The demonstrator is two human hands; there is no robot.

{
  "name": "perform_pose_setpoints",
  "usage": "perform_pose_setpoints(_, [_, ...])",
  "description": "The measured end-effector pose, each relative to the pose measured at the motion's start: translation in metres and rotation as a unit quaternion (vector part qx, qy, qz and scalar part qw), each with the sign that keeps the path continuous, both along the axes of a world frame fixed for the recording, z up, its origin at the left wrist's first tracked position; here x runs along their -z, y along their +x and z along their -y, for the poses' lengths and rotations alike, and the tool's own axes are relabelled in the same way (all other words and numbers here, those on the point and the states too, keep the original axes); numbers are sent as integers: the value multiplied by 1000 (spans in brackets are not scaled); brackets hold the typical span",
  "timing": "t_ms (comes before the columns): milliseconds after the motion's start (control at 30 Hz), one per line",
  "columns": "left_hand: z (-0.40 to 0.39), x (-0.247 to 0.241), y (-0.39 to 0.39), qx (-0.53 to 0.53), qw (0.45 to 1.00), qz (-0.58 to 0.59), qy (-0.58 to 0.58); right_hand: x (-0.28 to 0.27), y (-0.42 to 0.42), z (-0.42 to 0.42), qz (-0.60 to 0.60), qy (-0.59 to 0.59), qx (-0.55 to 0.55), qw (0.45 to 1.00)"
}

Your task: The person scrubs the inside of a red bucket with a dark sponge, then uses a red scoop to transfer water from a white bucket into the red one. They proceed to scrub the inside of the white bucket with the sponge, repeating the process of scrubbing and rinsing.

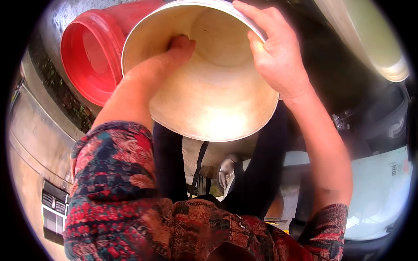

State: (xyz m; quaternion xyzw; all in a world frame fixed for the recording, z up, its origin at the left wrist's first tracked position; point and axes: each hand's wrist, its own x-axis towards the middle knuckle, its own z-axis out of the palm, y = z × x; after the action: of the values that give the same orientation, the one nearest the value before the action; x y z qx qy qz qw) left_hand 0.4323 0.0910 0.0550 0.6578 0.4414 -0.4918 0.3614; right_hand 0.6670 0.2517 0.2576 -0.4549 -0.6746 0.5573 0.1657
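Note:
A large, round metal pot (212,94), tan inside, is tilted with its mouth towards me. My right hand (277,49) grips its rim at the upper right, the thumb inside and the fingers outside. My left hand (181,49) reaches inside, against the left part of the inner wall. Its fingers are mostly hidden, and whether they hold anything cannot be seen. The pot's lower rim is above my dark-trousered legs.
A red plastic bucket (114,55) lies on its side to the left of the pot. A pale, curved container (385,49) is at the upper right. A light-blue scooter-like body panel (378,189) stands at the right. A wall with a barred window (55,212) is at the lower left.

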Motion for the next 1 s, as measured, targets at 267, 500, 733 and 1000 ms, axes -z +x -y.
perform_pose_setpoints(267, [-4, -116, 199, -775, 570, 263, 79, -1, 1, 2, 62, -37, 22, 997])
perform_pose_setpoints(500, [78, -151, 125, -408, 886, 214, 51, 1, -1, 5, 81, -30, 28, 996])
perform_pose_setpoints(733, [-1, -172, 8, 26, 1000, 18, 1, -5, 3, -3, 47, -21, 15, 999])
perform_pose_setpoints(1000, [2, -138, 199, -698, 678, 211, 94, 4, 6, 0, 31, 3, 47, 998])
